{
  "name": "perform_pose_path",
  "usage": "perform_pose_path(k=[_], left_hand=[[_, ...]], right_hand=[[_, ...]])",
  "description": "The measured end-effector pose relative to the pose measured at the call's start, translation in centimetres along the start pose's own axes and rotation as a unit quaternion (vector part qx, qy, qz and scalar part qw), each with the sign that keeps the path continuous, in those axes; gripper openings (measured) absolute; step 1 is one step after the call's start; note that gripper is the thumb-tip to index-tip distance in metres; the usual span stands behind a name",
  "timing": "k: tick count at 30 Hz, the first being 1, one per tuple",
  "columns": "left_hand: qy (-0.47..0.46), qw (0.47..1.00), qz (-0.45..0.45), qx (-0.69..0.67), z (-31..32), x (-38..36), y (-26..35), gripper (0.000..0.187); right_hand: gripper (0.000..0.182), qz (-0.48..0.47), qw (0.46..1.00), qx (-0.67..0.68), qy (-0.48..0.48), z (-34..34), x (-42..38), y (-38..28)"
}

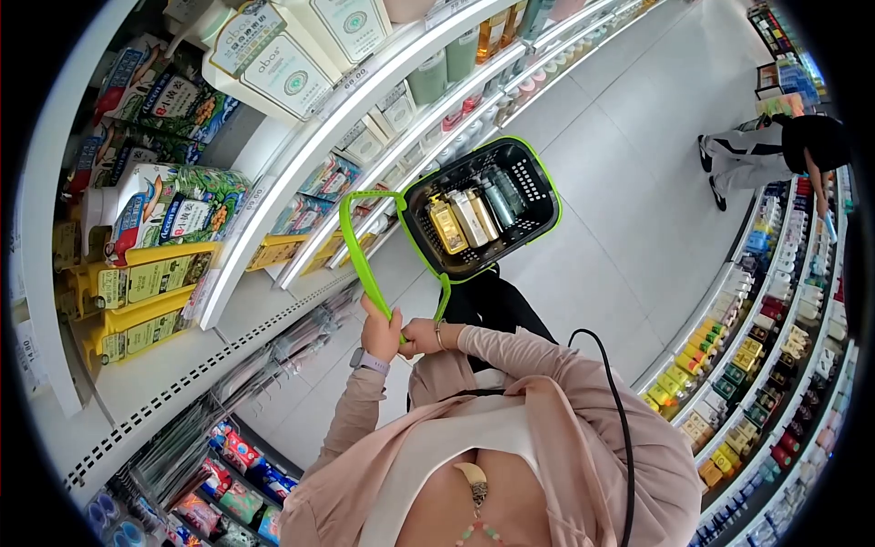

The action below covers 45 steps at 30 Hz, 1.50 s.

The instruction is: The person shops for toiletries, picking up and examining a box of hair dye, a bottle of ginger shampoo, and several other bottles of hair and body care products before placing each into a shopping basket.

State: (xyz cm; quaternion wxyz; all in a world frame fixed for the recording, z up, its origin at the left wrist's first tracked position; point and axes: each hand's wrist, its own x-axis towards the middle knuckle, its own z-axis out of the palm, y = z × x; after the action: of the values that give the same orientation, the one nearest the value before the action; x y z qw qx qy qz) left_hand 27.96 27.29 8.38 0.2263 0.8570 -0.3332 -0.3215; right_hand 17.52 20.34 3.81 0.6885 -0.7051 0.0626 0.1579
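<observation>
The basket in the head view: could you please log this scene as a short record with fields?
place: shop aisle, shelves on both sides
left hand: grips the green handle
right hand: beside the left hand, at the handle's end; grip unclear
basket: black with green rim, hanging from the handle
contents: several bottles lying side by side
other person: farther down the aisle, at the shelves

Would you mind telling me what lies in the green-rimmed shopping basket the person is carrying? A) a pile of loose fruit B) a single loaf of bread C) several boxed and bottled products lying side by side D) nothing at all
C: the basket, held by its green handle in the left hand with the right hand alongside, holds a row of gold and grey packages.
</observation>
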Motion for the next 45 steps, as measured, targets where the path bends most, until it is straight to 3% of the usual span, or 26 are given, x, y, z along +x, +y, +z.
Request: perform_pose_path(k=[14,16,17,18,20,23,33,35,37,38,42,43,44,45], left_hand=[[0.032,0.997,0.055,-0.042,2.0,2.0,-0.4,0.056],[0.030,0.999,0.039,-0.014,1.8,2.5,1.4,0.056],[-0.038,0.998,-0.039,-0.025,1.1,2.6,2.7,0.056],[-0.030,0.998,-0.042,-0.028,1.3,2.9,2.7,0.056],[-0.006,1.000,0.027,-0.014,2.1,3.5,2.3,0.057],[0.012,0.998,0.054,-0.028,2.9,4.3,2.8,0.057],[-0.034,0.996,0.058,-0.056,3.8,6.0,5.5,0.057],[-0.038,0.986,0.106,-0.122,4.7,6.3,5.6,0.058],[-0.064,0.969,0.137,-0.194,5.8,6.4,6.8,0.059],[-0.088,0.947,0.160,-0.265,6.5,6.4,7.6,0.061],[-0.123,0.921,0.147,-0.339,10.7,6.5,10.2,0.063],[-0.125,0.907,0.124,-0.382,11.9,6.5,10.6,0.064],[-0.110,0.917,0.156,-0.350,12.9,6.6,10.6,0.050],[-0.120,0.925,0.137,-0.334,12.2,5.8,11.5,0.050]], right_hand=[[0.034,0.059,0.993,-0.072,0.069,-1.4,-1.0,0.3],[0.034,0.053,0.993,-0.072,0.075,-1.7,-1.0,0.5],[0.034,0.046,0.992,-0.062,0.096,-1.9,-1.1,0.7],[0.033,0.040,0.991,-0.052,0.117,-2.1,-1.2,0.8],[0.032,0.038,0.990,-0.064,0.123,-2.6,-1.5,0.9],[0.034,0.048,0.986,-0.060,0.150,-3.1,-1.8,1.4],[0.036,0.096,0.965,-0.086,0.229,-4.7,-3.7,1.0],[0.036,0.113,0.963,-0.098,0.226,-5.1,-4.6,0.7],[0.038,0.249,0.918,-0.101,0.293,-5.7,-7.0,-1.1],[0.042,0.230,0.895,-0.134,0.358,-5.9,-8.0,-0.3],[0.043,0.217,0.884,-0.114,0.397,-7.6,-12.4,-0.2],[0.043,0.210,0.887,-0.116,0.395,-8.1,-13.0,-0.7],[0.043,0.248,0.896,-0.079,0.361,-8.7,-14.1,-1.1],[0.040,0.244,0.899,-0.075,0.357,-8.8,-14.9,-1.5]])
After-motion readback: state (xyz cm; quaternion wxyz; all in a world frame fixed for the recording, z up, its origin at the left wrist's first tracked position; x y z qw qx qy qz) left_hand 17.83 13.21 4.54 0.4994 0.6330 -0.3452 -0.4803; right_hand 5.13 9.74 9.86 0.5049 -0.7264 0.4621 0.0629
